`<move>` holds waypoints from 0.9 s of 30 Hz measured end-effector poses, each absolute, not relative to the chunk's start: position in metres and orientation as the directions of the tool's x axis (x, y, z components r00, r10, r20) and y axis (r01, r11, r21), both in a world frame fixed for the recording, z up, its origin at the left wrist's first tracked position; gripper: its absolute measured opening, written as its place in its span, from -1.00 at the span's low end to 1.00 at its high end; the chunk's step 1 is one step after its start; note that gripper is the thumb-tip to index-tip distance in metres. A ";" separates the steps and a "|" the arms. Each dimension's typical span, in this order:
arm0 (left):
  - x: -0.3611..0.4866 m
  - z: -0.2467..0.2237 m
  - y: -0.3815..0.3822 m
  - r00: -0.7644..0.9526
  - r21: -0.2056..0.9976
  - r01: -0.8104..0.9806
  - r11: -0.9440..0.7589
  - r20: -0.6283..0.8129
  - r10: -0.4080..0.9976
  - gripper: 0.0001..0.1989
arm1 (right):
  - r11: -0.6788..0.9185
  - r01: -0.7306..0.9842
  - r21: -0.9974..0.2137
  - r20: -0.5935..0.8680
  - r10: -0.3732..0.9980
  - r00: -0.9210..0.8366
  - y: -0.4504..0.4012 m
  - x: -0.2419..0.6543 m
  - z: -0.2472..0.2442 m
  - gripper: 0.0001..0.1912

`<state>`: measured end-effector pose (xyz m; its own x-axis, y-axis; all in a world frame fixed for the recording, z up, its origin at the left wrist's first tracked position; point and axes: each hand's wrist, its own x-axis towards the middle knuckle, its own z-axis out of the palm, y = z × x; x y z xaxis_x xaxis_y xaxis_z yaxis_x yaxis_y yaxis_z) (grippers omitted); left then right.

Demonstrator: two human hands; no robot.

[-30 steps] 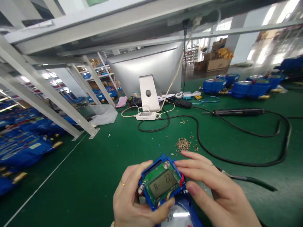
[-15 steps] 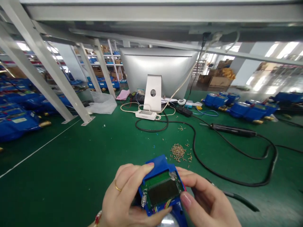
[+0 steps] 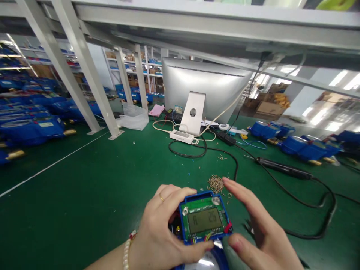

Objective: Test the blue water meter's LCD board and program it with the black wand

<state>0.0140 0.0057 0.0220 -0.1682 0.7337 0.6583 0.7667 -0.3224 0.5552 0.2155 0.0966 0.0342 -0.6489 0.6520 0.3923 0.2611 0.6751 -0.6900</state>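
Far left, blue meters [image 3: 33,127] crowd the counter's [image 3: 84,195] edge, the nearest ones blurred and cut off by the frame. White struts [image 3: 84,75] rise from the green mat. Low in the middle, the left hand [image 3: 160,232] grips the blue module [image 3: 204,219] by its left side, fingers curled over the top corner, thumb along the bottom edge; a ring and a bead bracelet show. The module's green board [image 3: 206,212] faces up, and its grey display carries characters too faint to read. Beneath it a rounded clear dome [image 3: 206,260] is mostly hidden and cut by the bottom edge. The right hand [image 3: 258,232] is spread open beside the module, thumb tip near its lower right corner; contact is hard to judge. Just past the fingertips lies a pile of small screws [image 3: 216,183]. Behind, a monitor's back [image 3: 205,90]. Right, a black driver [image 3: 284,169] on its cable, then more meters, blurred.
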 end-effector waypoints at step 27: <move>0.013 0.030 0.015 -0.091 0.537 0.771 -0.343 0.625 0.775 -0.43 | 0.887 0.168 -0.430 0.398 0.353 -0.847 0.131 0.191 0.064 -0.41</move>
<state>0.0131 0.0153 0.0297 -0.0911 0.7753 0.6250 0.7706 -0.3427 0.5374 0.1911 0.1312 0.0645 -0.8468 0.3528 0.3980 0.1676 0.8872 -0.4299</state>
